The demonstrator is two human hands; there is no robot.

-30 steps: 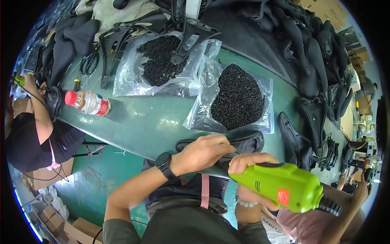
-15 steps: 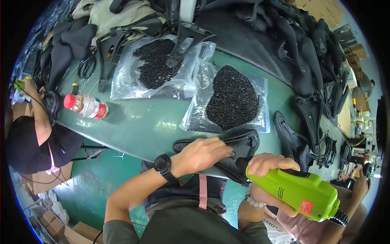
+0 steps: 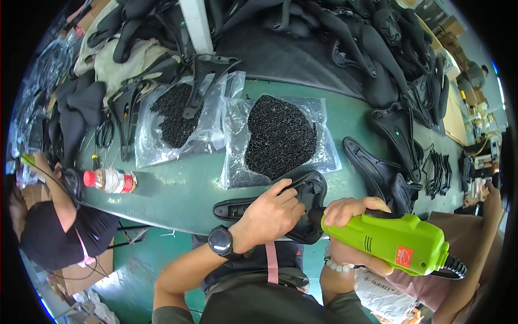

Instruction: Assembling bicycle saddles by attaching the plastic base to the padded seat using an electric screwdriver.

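Observation:
A black bicycle saddle (image 3: 314,187) lies at the table's near edge, its hollow underside up and its narrow nose pointing left. My left hand (image 3: 270,217), with a black watch on the wrist, rests over the middle of it with fingers curled down against it; anything small under the fingertips is hidden. My right hand (image 3: 348,213) is wrapped round a bright green electric screwdriver (image 3: 396,243), held nearly level. Its black front end meets the wide right part of the saddle; the bit's tip cannot be made out. Beyond the saddle lies an open clear bag of small black screws (image 3: 280,137).
Another bag of black screws (image 3: 178,116) lies farther left. A red-capped bottle (image 3: 110,180) is near the left edge. Saddle shells (image 3: 372,167) stand right, beside black clips (image 3: 438,173). Saddles pile up at the back. Co-workers sit left (image 3: 59,232) and right (image 3: 458,243).
The view has shifted, so the bags and saddle sit farther left. My left hand's fingers have curled onto the saddle; the screwdriver is more level, its front end still at the saddle.

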